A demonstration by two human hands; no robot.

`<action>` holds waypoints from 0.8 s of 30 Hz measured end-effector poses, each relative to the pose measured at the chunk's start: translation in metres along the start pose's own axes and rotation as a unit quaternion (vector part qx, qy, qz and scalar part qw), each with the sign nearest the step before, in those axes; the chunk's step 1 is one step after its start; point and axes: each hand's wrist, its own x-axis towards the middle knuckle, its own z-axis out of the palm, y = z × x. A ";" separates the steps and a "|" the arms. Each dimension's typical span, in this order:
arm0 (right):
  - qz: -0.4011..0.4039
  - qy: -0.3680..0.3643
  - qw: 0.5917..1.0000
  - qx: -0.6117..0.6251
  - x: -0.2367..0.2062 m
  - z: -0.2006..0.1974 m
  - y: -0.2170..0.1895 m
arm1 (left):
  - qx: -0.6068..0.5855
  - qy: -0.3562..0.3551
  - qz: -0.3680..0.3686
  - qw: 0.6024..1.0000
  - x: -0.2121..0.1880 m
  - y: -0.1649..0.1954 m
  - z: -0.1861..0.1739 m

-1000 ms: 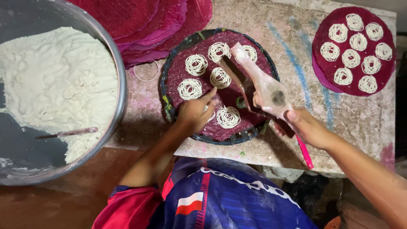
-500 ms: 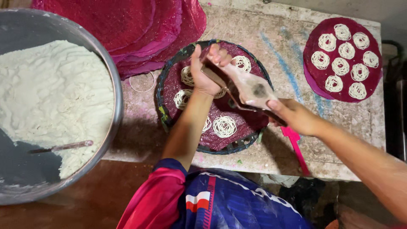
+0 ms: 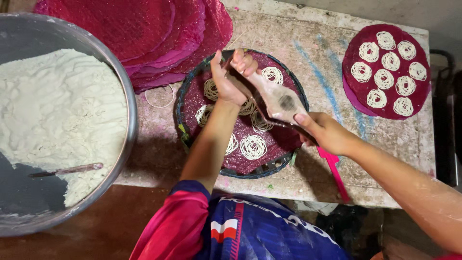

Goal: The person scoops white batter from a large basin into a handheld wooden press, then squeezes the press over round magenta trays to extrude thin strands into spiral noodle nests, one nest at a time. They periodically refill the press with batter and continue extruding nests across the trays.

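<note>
Head view: both hands [image 3: 231, 77] grip press [image 3: 276, 98] over tray [image 3: 288, 159].

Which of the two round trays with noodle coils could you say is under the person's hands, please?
The dark-rimmed tray at the table's middle; the other tray, far right, sits untouched.

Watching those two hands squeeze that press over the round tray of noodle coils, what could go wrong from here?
The left hand grips the far end of the dough-smeared press, so it might slip. The left forearm hangs low over finished noodle coils on the round tray and could flatten one. The tray sits close to the table's near edge; a hard push from the right hand might nudge it off.
</note>
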 end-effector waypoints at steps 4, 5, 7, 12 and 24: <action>0.051 -0.004 0.998 -0.039 -0.007 -0.010 0.004 | -0.022 0.050 -0.003 0.999 -0.009 -0.017 0.005; 0.069 0.005 0.996 -0.063 -0.007 -0.017 0.005 | -0.023 0.064 0.002 0.998 -0.008 -0.023 0.008; 0.013 0.044 0.997 -0.063 -0.002 -0.023 0.006 | -0.022 0.034 0.016 0.999 0.007 -0.025 0.014; -0.026 0.048 0.998 0.019 0.008 -0.020 0.015 | 0.050 0.140 -0.097 0.984 0.017 -0.004 0.016; -0.079 0.089 0.991 0.062 0.019 -0.009 0.048 | 0.737 0.104 -0.229 0.628 -0.066 -0.008 -0.039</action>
